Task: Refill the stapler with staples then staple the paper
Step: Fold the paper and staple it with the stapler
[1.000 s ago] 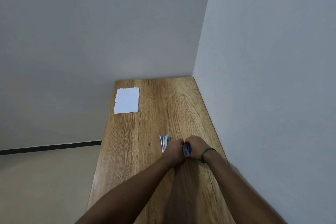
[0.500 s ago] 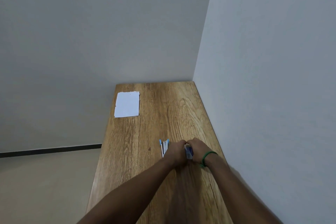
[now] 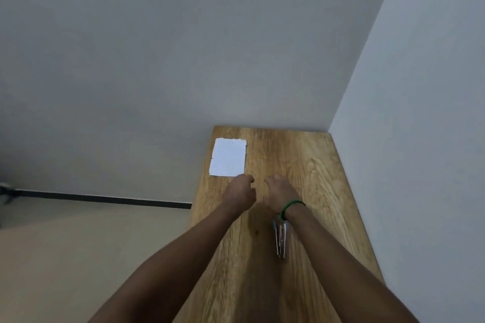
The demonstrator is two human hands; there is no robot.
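Both arms reach fwd over the wooden table (image 3: 319,165). L hand (image 3: 240,191) is seen from the back, fingers curled in, knuckles just short of the near-right corner of the white paper (image 3: 228,157); can't tell if it touches the paper or holds anything. R hand (image 3: 280,191) is beside it, fingers bent down, palm hidden, so grip can't be told either. Green bracelet (image 3: 291,206) on the R wrist. Stapler (image 3: 280,240) lies flat on the table by the R forearm, metal showing on top, far end tucked under the wrist. Paper sits at the far-left part of the table, well apart from the stapler.
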